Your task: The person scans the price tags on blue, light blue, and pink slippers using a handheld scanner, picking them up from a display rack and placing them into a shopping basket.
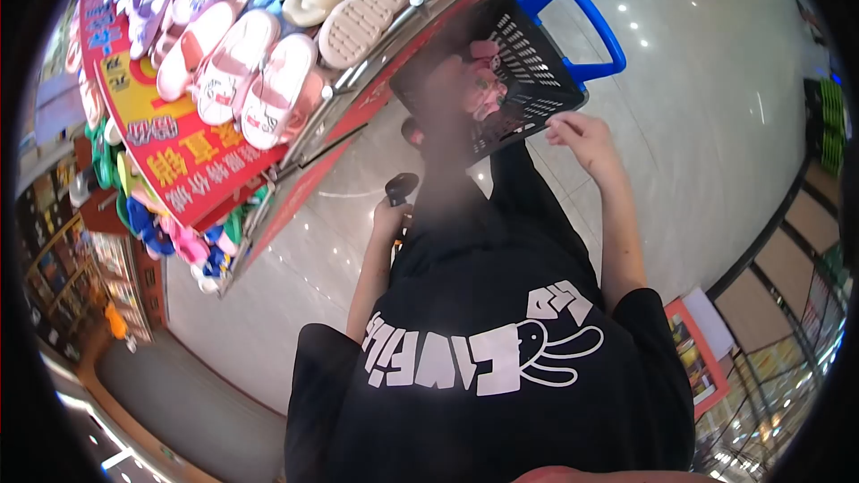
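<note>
At the left of my body, my left hand [391, 216] is closed around a dark object with a rounded black top [402, 186]; its kind I cannot tell. My right hand [582, 139] is on the right, thumb and fingers drawn together, with nothing visible in them. Its fingertips overlap the near rim of a black shopping basket [540, 80] in this view. The basket has slotted walls and a raised blue handle [598, 27]. Pink items [483, 94] lie inside it, partly hidden by a blurry smear.
To the left, a display stand holds pale slippers [286, 89] in several rows above a red and yellow sign [179, 148]. A metal rail [394, 22] edges it, close to the basket. Grey tiled floor [698, 125] spreads right. Shelves [107, 259] stand far left.
</note>
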Motion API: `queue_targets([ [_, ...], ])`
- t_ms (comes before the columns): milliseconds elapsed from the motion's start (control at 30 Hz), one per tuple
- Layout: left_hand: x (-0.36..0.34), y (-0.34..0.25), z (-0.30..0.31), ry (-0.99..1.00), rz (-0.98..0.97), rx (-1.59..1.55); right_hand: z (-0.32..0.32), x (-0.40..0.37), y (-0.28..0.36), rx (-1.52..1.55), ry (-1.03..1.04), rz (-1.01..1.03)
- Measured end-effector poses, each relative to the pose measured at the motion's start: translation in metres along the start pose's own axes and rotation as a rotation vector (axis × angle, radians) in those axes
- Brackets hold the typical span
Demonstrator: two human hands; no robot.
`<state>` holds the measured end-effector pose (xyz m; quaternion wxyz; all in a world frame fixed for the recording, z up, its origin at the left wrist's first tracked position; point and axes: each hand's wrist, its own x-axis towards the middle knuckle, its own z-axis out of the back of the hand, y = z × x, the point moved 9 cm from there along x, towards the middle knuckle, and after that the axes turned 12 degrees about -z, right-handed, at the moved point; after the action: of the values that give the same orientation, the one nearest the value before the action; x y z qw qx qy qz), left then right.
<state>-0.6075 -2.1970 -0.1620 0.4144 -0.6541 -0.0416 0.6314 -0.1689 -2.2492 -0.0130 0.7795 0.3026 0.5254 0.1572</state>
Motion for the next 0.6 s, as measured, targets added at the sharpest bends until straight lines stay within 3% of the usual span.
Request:
queue_targets([
  [167,-0.04,0.044,-0.062,-0.106,0.073,0.137,0.034,-0.01,0.087,0.014,0.103,0.254],
  [200,-0.041,0.059,-0.073,-0.154,-0.019,0.189,0.041,-0.019,0.106,0.017,0.122,0.312],
  [267,-0.061,0.061,-0.088,-0.275,-0.182,0.372,0.059,-0.067,0.161,0.04,0.129,0.583],
  [300,-0.07,0.061,-0.093,-0.302,-0.164,0.356,0.071,-0.104,0.184,0.179,0.182,0.63],
  [333,-0.081,0.063,-0.098,-0.322,-0.116,0.301,0.083,-0.14,0.207,0.254,0.242,0.881],
  [367,-0.09,0.065,-0.105,-0.343,-0.073,0.241,0.099,-0.184,0.213,0.237,0.119,1.236],
  [400,-0.098,0.062,-0.109,-0.369,-0.061,0.218,0.092,-0.189,0.221,0.235,0.158,1.242],
  [467,-0.114,0.074,-0.119,-0.31,0.121,0.129,0.154,-0.224,0.207,0.389,0.432,1.296],
  [567,-0.12,0.092,-0.131,-0.291,0.052,0.151,0.166,-0.265,0.215,0.625,0.813,1.373],
  [600,-0.11,0.118,-0.133,-0.286,-0.05,0.292,0.16,-0.269,0.223,0.697,0.941,1.389],
])
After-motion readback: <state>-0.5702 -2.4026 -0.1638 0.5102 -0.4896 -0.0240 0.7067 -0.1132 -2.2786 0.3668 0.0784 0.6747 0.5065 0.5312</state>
